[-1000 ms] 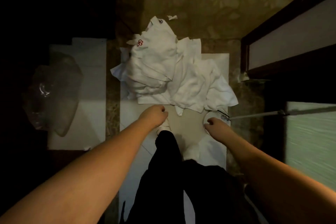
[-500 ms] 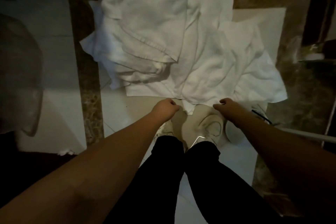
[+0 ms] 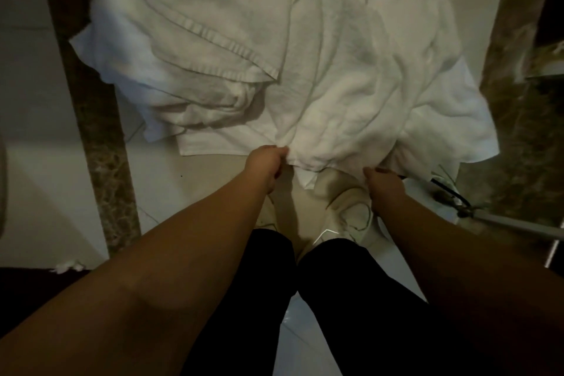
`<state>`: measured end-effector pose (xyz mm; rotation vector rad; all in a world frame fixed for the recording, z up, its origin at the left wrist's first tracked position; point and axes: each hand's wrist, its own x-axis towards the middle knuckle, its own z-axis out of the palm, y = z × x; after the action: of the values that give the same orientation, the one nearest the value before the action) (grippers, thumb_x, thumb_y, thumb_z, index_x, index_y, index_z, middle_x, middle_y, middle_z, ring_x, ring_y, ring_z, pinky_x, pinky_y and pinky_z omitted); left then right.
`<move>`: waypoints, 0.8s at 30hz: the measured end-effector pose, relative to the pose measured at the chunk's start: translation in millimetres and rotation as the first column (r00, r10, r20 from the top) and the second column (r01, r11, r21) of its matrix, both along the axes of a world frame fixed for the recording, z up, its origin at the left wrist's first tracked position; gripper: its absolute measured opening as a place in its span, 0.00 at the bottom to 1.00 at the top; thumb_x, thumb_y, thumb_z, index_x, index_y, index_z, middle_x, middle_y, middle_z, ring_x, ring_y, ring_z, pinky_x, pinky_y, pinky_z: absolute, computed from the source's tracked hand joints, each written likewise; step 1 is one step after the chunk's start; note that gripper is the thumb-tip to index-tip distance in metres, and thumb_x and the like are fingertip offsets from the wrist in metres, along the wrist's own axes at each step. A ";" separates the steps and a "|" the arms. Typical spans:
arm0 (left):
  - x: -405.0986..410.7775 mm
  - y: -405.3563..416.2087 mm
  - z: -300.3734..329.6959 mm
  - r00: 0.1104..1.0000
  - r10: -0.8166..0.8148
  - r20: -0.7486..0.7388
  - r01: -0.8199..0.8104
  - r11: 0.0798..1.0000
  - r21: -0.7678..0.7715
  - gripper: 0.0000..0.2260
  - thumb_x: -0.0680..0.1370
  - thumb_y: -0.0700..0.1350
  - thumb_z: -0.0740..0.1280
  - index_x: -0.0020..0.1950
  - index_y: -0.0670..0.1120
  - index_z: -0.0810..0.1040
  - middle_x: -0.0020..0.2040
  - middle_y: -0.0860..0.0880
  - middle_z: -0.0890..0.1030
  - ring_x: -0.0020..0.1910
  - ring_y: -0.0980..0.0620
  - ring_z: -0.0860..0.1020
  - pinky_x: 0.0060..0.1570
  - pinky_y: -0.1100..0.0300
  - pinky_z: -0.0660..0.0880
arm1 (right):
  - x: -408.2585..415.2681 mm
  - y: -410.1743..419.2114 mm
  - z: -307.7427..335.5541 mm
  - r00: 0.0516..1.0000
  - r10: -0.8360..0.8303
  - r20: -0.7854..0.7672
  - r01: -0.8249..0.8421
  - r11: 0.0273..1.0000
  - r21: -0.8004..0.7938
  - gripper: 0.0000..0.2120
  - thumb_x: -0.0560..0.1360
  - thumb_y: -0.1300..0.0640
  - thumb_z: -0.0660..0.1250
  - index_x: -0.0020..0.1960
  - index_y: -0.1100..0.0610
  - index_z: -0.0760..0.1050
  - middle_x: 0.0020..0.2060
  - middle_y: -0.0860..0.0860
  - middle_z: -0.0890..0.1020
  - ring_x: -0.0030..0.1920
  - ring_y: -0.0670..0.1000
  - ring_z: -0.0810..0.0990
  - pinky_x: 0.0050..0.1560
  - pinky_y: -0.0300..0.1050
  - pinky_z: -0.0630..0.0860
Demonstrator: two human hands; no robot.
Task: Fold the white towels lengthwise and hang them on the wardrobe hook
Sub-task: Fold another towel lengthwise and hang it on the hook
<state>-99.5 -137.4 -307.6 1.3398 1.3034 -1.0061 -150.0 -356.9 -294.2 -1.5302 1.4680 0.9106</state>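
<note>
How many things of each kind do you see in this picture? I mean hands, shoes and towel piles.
Hands: 2, the left hand and the right hand, both at the near edge of the pile.
Shoes: 2, the left shoe mostly hidden, the right shoe.
Pile of white towels: 1; single towels cannot be counted.
Total: 5

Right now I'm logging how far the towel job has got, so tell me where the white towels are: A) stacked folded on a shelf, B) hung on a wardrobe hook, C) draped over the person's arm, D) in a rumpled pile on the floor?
D: the white towels lie crumpled on the floor ahead of the person's feet, with the left hand and right hand at the pile's near edge.
</note>
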 end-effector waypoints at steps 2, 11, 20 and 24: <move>-1.5 3.3 8.7 1.000 -0.018 -0.017 0.018 1.000 -0.014 0.06 0.79 0.42 0.69 0.42 0.44 0.77 0.37 0.46 0.74 0.33 0.51 0.70 0.35 0.59 0.68 | -1.7 2.4 7.7 1.000 0.024 0.003 -0.024 1.000 0.000 0.17 0.81 0.57 0.64 0.66 0.66 0.76 0.57 0.63 0.81 0.63 0.64 0.79 0.48 0.48 0.78; -6.7 21.9 123.4 0.996 -0.038 0.079 0.038 0.999 0.008 0.03 0.78 0.39 0.64 0.45 0.43 0.74 0.40 0.44 0.76 0.31 0.50 0.75 0.29 0.63 0.71 | -10.9 -12.5 119.1 0.992 -0.113 0.057 0.109 0.991 0.076 0.19 0.80 0.60 0.63 0.70 0.64 0.70 0.48 0.56 0.78 0.43 0.52 0.77 0.48 0.50 0.78; 18.0 35.0 304.1 0.977 -0.093 0.194 0.105 0.993 -0.054 0.03 0.79 0.38 0.65 0.48 0.43 0.71 0.41 0.43 0.76 0.32 0.48 0.75 0.31 0.60 0.73 | 13.8 -25.8 290.6 0.966 0.029 0.256 -0.048 0.997 0.067 0.32 0.80 0.62 0.63 0.80 0.49 0.56 0.61 0.55 0.72 0.50 0.57 0.78 0.44 0.49 0.76; 24.6 35.3 377.2 0.924 -0.252 0.289 0.233 0.967 0.099 0.07 0.79 0.38 0.65 0.56 0.42 0.70 0.47 0.41 0.76 0.35 0.48 0.75 0.34 0.57 0.75 | 35.6 -22.6 366.6 0.916 0.137 0.378 -0.184 0.979 0.090 0.29 0.81 0.61 0.63 0.78 0.42 0.62 0.47 0.54 0.79 0.43 0.54 0.78 0.38 0.43 0.77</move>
<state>-74.9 -102.2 69.6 1.6622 0.9630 -0.8878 -114.4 -379.5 72.4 -1.6417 1.0090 0.7396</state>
